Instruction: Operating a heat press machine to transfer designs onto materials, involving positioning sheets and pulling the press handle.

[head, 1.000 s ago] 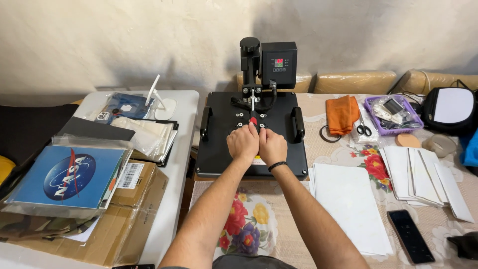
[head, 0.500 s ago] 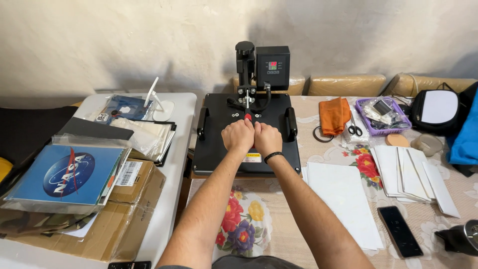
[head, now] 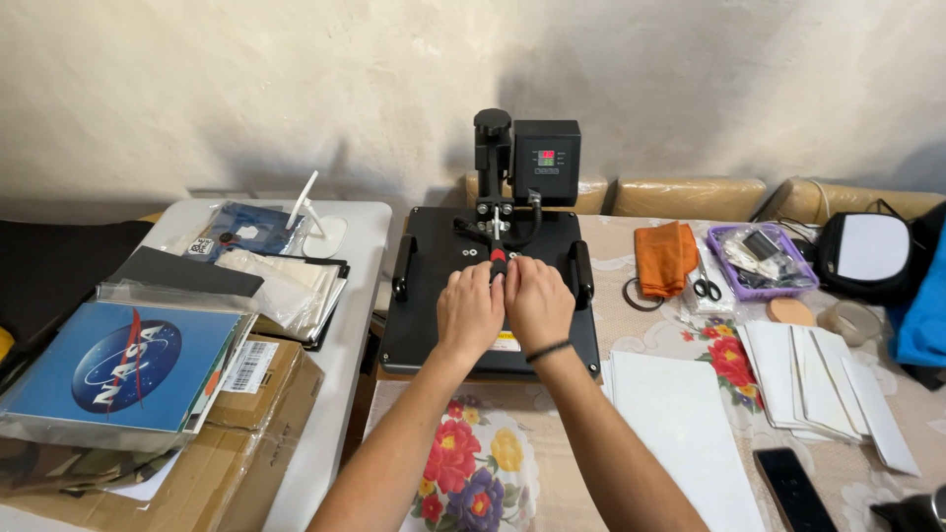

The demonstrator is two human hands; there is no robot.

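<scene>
black heat press (head: 490,296): my left hand (head: 469,311) and right hand (head: 537,301) both close on its red-tipped handle (head: 498,256) at 12 o'clock; i would keep the pull even.

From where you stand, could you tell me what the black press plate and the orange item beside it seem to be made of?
The press plate looks like metal with a matte black coating: flat, rigid, with bolt heads showing near the handle. The orange item looks like soft fabric, since it lies folded with creases. Both hands rest on the plate.
</scene>
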